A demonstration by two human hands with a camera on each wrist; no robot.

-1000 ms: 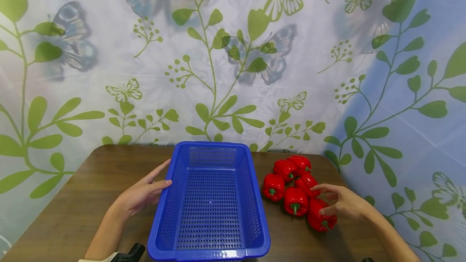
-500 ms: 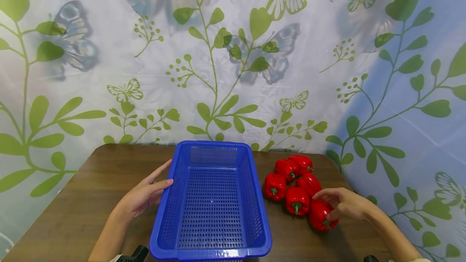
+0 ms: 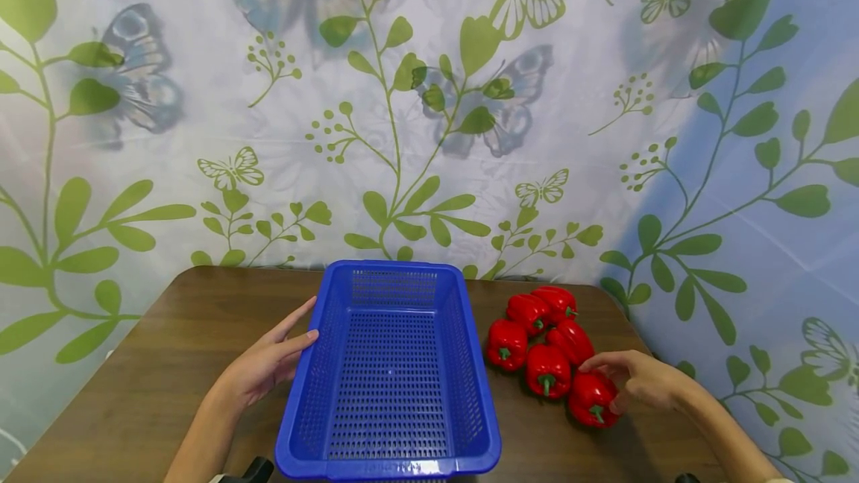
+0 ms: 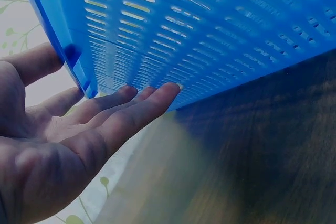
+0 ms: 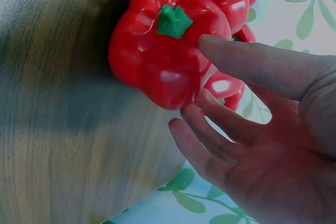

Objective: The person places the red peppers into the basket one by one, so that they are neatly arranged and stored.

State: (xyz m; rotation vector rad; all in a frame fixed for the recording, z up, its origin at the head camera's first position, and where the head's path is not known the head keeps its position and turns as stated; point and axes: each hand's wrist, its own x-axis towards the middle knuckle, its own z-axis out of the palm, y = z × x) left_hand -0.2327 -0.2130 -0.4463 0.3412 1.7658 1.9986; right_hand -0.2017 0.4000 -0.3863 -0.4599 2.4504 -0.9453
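A blue plastic basket (image 3: 389,379) with slotted walls stands on the table, nothing inside it. My left hand (image 3: 265,367) rests against its left side; in the left wrist view the fingers (image 4: 152,103) lie nearly straight along the slotted wall, thumb by the rim. To the right, several glossy red bell peppers with green stems sit in a cluster. My right hand (image 3: 640,379) pinches the nearest bell pepper (image 3: 590,397) from its right side. In the right wrist view the thumb (image 5: 236,56) overlaps that pepper's side while the other fingers curve in behind it.
The other bell peppers (image 3: 549,371) lie close behind and left of the held one, right of the basket. Brown wood-grain table (image 3: 181,341) extends on both sides. A cloth backdrop (image 3: 429,95) with leaves and butterflies hangs behind the table's back edge.
My right hand has closed in on the nearest bell pepper, which has turned slightly, its stem shifting left. The left hand stays at the basket's side.
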